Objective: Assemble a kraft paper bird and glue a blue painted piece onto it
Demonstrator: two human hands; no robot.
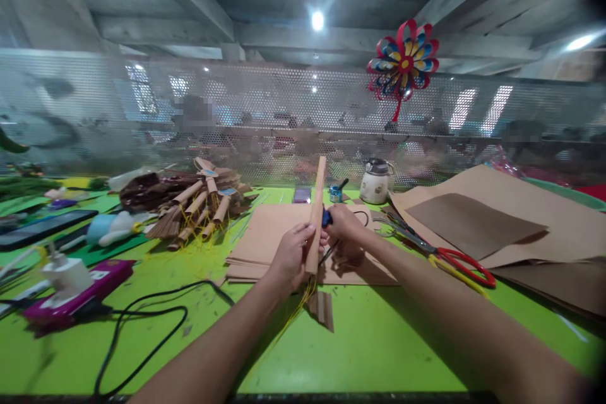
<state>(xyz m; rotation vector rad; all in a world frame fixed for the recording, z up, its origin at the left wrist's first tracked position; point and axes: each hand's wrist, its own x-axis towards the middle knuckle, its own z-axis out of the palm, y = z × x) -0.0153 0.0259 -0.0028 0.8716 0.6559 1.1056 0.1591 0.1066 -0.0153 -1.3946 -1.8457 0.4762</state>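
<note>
In the middle, my left hand is closed around a long rolled brown paper tube, which stands tilted up away from me. Yellow strings hang from its near end, beside a small pleated piece of brown paper. My right hand is closed on a blue tool pressed close to the tube's right side. Fingers hide most of this tool, so its kind is unclear. Below both hands lies a stack of brown paper sheets.
Left are finished paper rolls with yellow strings, a phone and a purple power strip with a black cable. Right lie red-and-yellow-handled scissors and large brown paper sheets. A white jug stands behind.
</note>
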